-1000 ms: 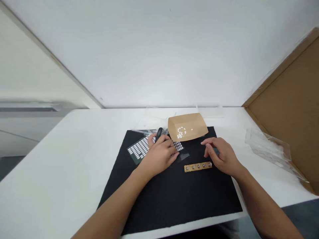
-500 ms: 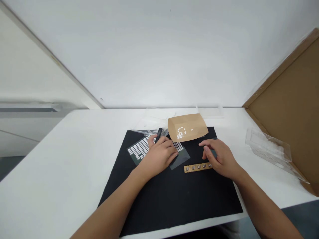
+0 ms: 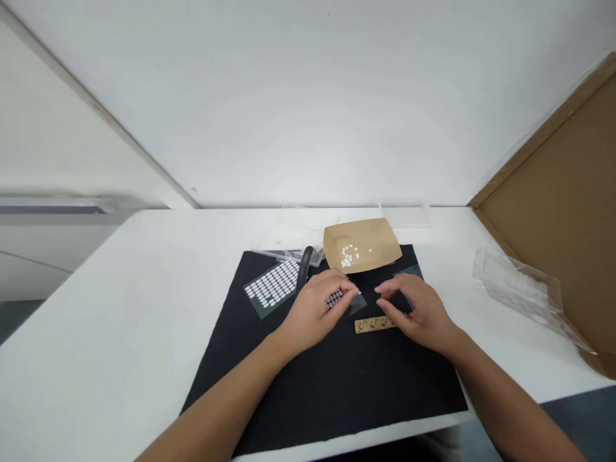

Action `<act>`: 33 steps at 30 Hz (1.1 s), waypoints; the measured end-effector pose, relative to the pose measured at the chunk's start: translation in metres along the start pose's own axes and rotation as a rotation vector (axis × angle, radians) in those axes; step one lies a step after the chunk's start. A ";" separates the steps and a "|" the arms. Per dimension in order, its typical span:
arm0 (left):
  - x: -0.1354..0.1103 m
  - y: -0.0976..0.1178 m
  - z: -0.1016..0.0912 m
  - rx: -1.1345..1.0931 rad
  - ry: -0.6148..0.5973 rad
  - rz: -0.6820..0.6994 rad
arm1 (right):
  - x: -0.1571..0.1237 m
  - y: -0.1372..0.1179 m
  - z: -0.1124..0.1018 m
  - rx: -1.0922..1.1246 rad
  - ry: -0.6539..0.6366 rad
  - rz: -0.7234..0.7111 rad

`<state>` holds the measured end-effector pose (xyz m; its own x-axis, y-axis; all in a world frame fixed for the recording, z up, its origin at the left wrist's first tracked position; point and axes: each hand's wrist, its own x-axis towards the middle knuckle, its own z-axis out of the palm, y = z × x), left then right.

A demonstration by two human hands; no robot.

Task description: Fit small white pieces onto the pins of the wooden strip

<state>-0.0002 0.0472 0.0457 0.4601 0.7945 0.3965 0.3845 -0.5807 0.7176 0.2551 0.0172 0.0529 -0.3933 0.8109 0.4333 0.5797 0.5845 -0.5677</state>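
My left hand (image 3: 315, 307) is closed around a black tool (image 3: 303, 267) whose handle sticks up behind the knuckles; its fingertips also pinch a small sheet of white dots (image 3: 337, 298). My right hand (image 3: 414, 311) rests curled on the black mat (image 3: 332, 378), its fingertips over the right end of a tan strip with metal studs (image 3: 370, 325). What the right fingers hold, if anything, I cannot make out. A larger sheet of white dots (image 3: 272, 285) lies to the left. A brown paper tray (image 3: 360, 247) with white bits sits just beyond both hands.
A clear plastic tray (image 3: 522, 289) lies at the right on the white table (image 3: 120, 308). A brown board (image 3: 563, 192) leans at the far right. Clear plastic sheets (image 3: 293, 234) lie behind the mat, by the wall.
My left hand slid right, off the large dot sheet, bringing the tool and a small dot sheet with it. My right hand moved left over the studded strip.
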 end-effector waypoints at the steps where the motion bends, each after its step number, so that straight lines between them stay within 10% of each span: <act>1: 0.000 0.004 0.002 -0.084 0.015 -0.020 | 0.000 -0.002 0.002 0.031 0.000 -0.007; 13: -0.003 0.019 0.014 -0.506 -0.018 -0.151 | -0.001 -0.014 0.006 0.203 0.038 -0.038; 33: -0.005 0.013 0.018 -0.522 -0.040 -0.158 | -0.001 -0.015 0.009 0.278 0.037 0.105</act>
<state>0.0168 0.0325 0.0428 0.4625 0.8519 0.2457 0.0083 -0.2813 0.9596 0.2402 0.0081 0.0550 -0.3128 0.8685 0.3845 0.3959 0.4872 -0.7784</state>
